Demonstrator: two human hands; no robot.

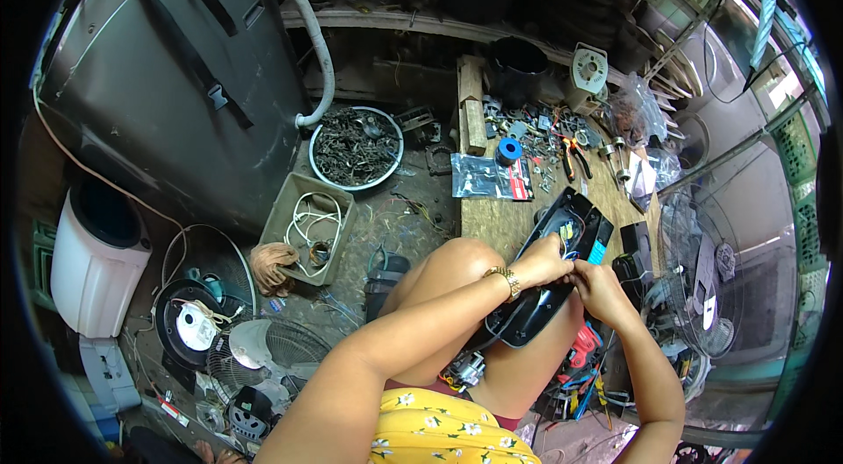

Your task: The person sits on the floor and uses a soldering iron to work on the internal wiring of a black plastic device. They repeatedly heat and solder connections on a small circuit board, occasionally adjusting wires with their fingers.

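Across my lap and right thigh lies a long black plastic housing (522, 321), its hollow side facing up, with thin wires (567, 236) inside it. My left hand (542, 266), a gold watch on its wrist, reaches over the housing with the fingers closed in a pinch at the wires. My right hand (601, 290) meets it from the right, thumb and fingers pinched together near the housing's edge. The fingertips hide whatever small piece lies between them. Between my thighs rests a small silver motor (465, 371) with coloured leads.
The wooden bench (492, 223) ahead carries orange-black pliers (577, 158), a blue spool (508, 151) and many small parts. To the left are a basin of metal scraps (356, 148), a bin with white cable (285, 209) and fan parts (255, 350). A fan guard (702, 266) stands right.
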